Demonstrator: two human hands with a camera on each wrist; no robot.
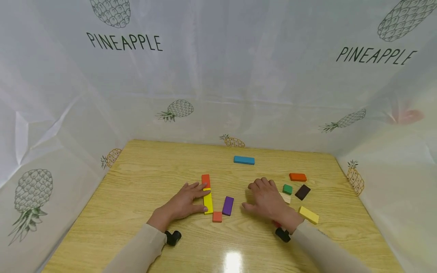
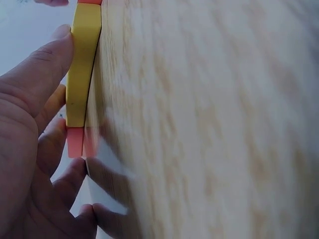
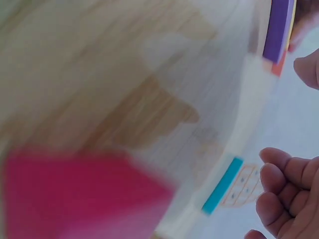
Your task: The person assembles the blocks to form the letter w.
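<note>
My left hand [image 1: 184, 203] rests with spread fingers on a long yellow block [image 1: 208, 204] and on the red block [image 1: 205, 179] lined up end to end beyond it. In the left wrist view, the thumb touches the side of the yellow block [image 2: 82, 74]. A small orange-red square block [image 1: 217, 217] lies by the yellow block's near end. Just right of that stands a purple block [image 1: 228, 206]. Over the table, right of the purple block, my right hand [image 1: 268, 201] has loosely bent fingers and holds nothing. Partly hidden beneath its wrist is a crimson block [image 3: 79, 194].
Around the right hand lie green [image 1: 287, 189], dark brown [image 1: 302, 192], pale wood [image 1: 286, 198], orange [image 1: 298, 177] and yellow [image 1: 308, 215] blocks. Farther back is a blue block [image 1: 244, 160]. A pineapple-printed white curtain [image 1: 211, 76] encloses the wooden table [image 1: 153, 163] at back and sides.
</note>
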